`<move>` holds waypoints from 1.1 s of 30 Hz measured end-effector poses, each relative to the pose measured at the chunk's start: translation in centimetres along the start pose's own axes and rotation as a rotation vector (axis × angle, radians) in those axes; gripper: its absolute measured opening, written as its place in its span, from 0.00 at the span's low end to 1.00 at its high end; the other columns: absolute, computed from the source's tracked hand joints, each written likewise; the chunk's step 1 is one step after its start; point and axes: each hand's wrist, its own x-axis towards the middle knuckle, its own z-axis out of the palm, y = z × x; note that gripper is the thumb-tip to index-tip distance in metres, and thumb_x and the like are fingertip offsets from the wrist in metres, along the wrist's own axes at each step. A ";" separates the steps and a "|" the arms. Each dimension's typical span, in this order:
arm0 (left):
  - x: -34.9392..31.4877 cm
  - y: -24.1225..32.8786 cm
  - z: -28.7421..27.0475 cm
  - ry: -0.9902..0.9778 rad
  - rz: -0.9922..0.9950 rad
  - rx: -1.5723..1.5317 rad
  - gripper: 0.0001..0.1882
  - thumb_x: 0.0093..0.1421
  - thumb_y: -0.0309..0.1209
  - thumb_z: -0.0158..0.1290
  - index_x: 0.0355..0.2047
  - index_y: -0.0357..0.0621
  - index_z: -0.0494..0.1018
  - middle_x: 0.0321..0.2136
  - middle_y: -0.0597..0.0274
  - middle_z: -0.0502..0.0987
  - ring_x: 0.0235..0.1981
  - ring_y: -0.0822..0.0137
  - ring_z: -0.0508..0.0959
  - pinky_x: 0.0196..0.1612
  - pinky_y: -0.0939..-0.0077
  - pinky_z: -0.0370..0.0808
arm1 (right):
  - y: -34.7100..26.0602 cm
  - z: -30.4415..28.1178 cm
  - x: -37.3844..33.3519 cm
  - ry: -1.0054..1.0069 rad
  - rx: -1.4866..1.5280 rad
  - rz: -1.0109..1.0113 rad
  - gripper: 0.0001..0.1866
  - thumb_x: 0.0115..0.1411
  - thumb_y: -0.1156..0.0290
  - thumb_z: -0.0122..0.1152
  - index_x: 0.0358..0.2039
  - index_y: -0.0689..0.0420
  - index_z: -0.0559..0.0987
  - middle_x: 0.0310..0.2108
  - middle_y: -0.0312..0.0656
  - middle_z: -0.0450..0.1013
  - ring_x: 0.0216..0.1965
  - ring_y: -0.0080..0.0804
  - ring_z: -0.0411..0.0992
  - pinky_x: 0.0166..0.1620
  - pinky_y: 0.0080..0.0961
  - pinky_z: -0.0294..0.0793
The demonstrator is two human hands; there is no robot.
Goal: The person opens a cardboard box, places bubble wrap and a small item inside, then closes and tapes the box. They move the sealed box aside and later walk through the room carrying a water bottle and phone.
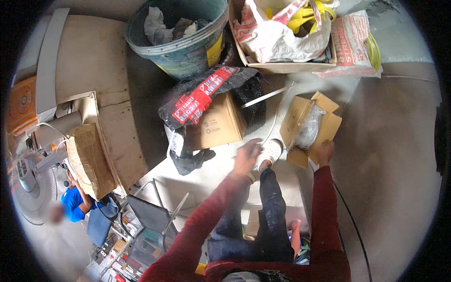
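Observation:
My right hand (325, 152) grips the near right edge of an open cardboard box (293, 117). Its flaps stand apart, and a bundle in clear plastic wrap (310, 129) lies inside; what the wrap covers cannot be made out. Over the floor, left of that box and beside my white clog (271, 152), hovers my left hand (247, 156), its fingers smeared by motion. A closed cardboard carton (216, 124) sits to the left, partly inside a torn black plastic wrapper (253, 84) with red tape.
A dark green bucket (183, 58) holding scraps and a carton with a white-red bag (286, 42) stand at the far side. A white strip (265, 97) lies near the box. Left are a chair (150, 211), a taped box (89, 162) and a person in blue (75, 204).

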 end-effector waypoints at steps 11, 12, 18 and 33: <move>2.3 -8.9 -19.2 0.512 -0.237 0.577 0.26 0.63 0.44 0.48 0.48 0.30 0.69 0.37 0.43 0.79 0.41 0.43 0.77 0.44 0.57 0.72 | -20.9 0.4 -15.2 -0.572 0.969 -0.745 0.22 0.57 0.67 0.62 0.51 0.60 0.71 0.46 0.47 0.73 0.45 0.36 0.73 0.50 0.33 0.72; 2.5 -9.1 -19.0 0.486 -0.331 0.571 0.27 0.62 0.45 0.48 0.49 0.30 0.69 0.40 0.40 0.77 0.42 0.40 0.76 0.46 0.57 0.71 | -23.0 0.9 -15.9 -0.511 0.840 -0.871 0.27 0.57 0.64 0.63 0.53 0.62 0.68 0.48 0.51 0.70 0.49 0.41 0.70 0.53 0.36 0.68; 3.6 -11.0 -17.8 0.361 -0.424 0.229 0.33 0.62 0.53 0.46 0.55 0.35 0.67 0.50 0.38 0.71 0.53 0.46 0.70 0.55 0.64 0.65 | -29.8 4.2 -16.1 -0.336 0.686 -0.908 0.44 0.54 0.50 0.64 0.59 0.69 0.59 0.56 0.62 0.61 0.58 0.52 0.61 0.59 0.41 0.60; -0.4 -15.5 -14.0 0.375 -0.588 -0.291 0.40 0.57 0.64 0.46 0.50 0.38 0.74 0.43 0.50 0.77 0.44 0.62 0.76 0.49 0.72 0.70 | -29.1 6.8 -15.3 -1.259 1.109 -0.211 0.37 0.60 0.37 0.44 0.58 0.54 0.67 0.52 0.42 0.70 0.51 0.37 0.70 0.54 0.36 0.70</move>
